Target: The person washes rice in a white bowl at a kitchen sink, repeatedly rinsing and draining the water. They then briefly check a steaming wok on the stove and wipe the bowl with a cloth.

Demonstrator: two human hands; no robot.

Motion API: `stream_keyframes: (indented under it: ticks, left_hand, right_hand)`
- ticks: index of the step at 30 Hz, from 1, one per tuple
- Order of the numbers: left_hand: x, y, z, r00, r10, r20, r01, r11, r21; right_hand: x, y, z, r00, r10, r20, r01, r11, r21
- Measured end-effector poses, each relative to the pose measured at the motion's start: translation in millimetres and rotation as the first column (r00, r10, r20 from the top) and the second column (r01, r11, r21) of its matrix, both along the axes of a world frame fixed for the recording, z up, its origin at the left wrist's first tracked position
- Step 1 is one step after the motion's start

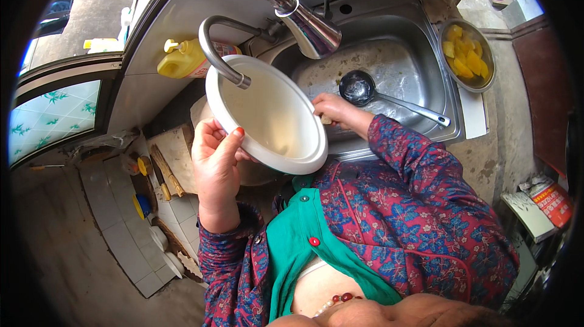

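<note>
A white round basin-like vessel (264,112) with a thick rim is held tilted over the sink's left edge. My left hand (216,158) grips its near-left rim, thumb on the inside. At the opposite side, my right hand (337,110) is curled around a small beige piece (325,119), perhaps a scrubber; its fingertips reach the vessel's outer wall. Part of that piece is hidden by the hand. Inside the steel sink (410,58) lies a ladle (358,87) with a dark bowl and a metal handle.
A curved steel tap (214,35) overhangs the vessel, and a pull-down spray head (315,32) hangs above the sink. Behind stands a yellow pump bottle (187,58). Right of the sink is a metal bowl (488,83) of yellow-orange chunks. A knife (162,181) lies by a cutting board (175,153).
</note>
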State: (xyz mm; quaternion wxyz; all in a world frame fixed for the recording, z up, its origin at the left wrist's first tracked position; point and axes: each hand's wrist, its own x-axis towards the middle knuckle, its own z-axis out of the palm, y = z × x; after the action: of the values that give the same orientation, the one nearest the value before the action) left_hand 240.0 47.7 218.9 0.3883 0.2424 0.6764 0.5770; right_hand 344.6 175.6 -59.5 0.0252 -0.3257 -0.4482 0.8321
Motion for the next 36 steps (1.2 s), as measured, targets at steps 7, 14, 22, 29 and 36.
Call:
stream_keyframes:
  ticks: [7,14,22,29,36]
  left_hand:
    - [-9.9,-5.3,-8.5,0.988,0.104,0.115,-0.115,0.989,0.092]
    - [-11.3,0.6,-31.4,0.971,0.1,0.219,-0.139,0.975,0.172]
    - [-13.0,8.2,-45.4,0.963,0.1,0.25,-0.154,0.967,0.205]
    - [-17.5,13.3,-62.5,0.93,0.095,0.356,-0.184,0.957,0.224]
    - [-16.2,18.2,-82.6,0.879,0.075,0.472,-0.23,0.932,0.28]
  right_hand:
    - [44.4,69.8,-0.2,1.0,-0.016,0.023,-0.004,0.729,0.685]
    - [90.6,74.2,-32.9,0.51,0.026,0.86,-0.856,0.115,0.504]
    - [103.3,50.0,-56.8,0.427,0.14,0.894,-0.894,-0.083,0.44]
    - [125.8,46.7,-52.6,0.421,0.247,0.873,-0.886,-0.094,0.454]
    - [136.8,61.7,-36.4,0.523,0.205,0.827,-0.852,0.095,0.515]
